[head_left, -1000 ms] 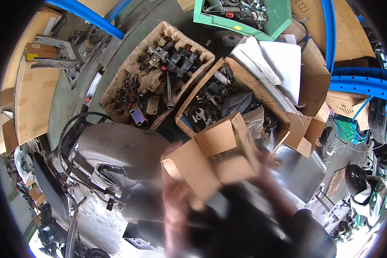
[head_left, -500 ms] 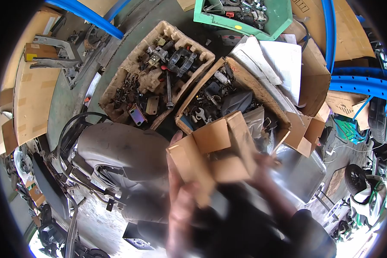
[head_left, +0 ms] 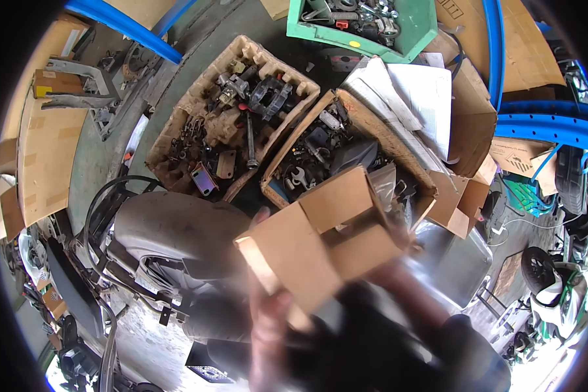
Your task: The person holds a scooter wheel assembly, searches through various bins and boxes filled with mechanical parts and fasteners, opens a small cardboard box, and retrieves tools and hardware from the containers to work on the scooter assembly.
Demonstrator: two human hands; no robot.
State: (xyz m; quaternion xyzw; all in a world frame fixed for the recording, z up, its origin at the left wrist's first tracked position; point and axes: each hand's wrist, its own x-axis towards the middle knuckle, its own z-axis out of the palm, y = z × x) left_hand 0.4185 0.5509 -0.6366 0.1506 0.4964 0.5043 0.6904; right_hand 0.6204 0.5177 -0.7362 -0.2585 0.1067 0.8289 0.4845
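Compared with half a second ago, the plain brown cardboard box [head_left: 297,255] has turned in the person's hold: its broad left panel, narrower and blurred then, now shows wide and fairly sharp, its outer corner swung out to the left, while the near right panel has tilted upward. The surroundings sit slightly further left, which looks like a small turn of the head. The left hand [head_left: 268,310] is closed on the box's left side, thumb at the near edge and a fingertip showing beyond the far edge; this grip has stayed on the box throughout. The right hand [head_left: 402,261] is at the box's right side, partly hidden and blurred, so I cannot tell how firmly its grip closes. The box is held before the body, in view overlapping the near edge of a worn brown cardboard carton [head_left: 379,134] of mixed dark parts, where a silver open-ended wrench [head_left: 298,178] lies. For the work in hand, the change seems one of handling: the box is being turned or its panels worked, its mouth remaining open. Its inside is too shadowed to tell the contents. Beside the carton, a moulded brown pulp tray [head_left: 189,108] holds metal parts.
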